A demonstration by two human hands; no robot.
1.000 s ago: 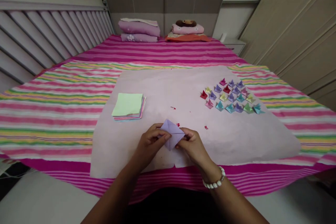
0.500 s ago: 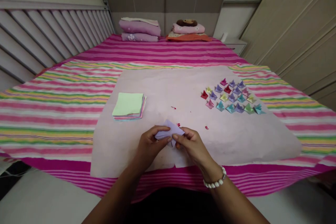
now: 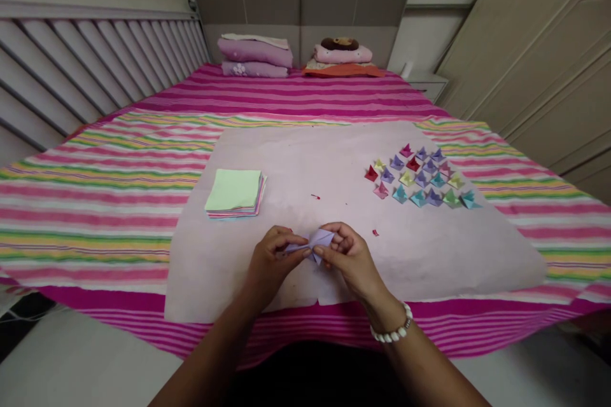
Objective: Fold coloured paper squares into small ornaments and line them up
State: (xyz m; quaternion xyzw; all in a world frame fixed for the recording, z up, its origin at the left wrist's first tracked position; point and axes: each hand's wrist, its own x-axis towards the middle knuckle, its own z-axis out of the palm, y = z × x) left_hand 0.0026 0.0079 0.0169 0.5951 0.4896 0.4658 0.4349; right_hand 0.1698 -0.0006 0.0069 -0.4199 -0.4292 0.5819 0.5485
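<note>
A partly folded piece of lilac origami paper (image 3: 321,239) is held between both my hands, low over the pale sheet (image 3: 291,159). My left hand (image 3: 274,257) pinches its left end between thumb and fingers. On the other side, my right hand (image 3: 350,255) grips the right part, with the thumb pressed near the middle fold and the fingers behind. My fingers hide some of the paper's edges. To the left lies a stack of square coloured paper (image 3: 235,191), pale green on top. Several folded paper figures (image 3: 422,177) in many colours stand in rows at the right.
Small red scraps (image 3: 375,233) lie on the sheet, one (image 3: 316,196) beyond my hands. Under the sheet is a bed with a striped cover (image 3: 95,203). Folded bedding (image 3: 255,54) sits by the headboard (image 3: 272,9). A slatted rail (image 3: 105,63) runs along the left.
The lilac paper was spread wider and flatter; now its left part is narrow between my left fingers and its right part is raised. My right fingers have moved up behind it.
</note>
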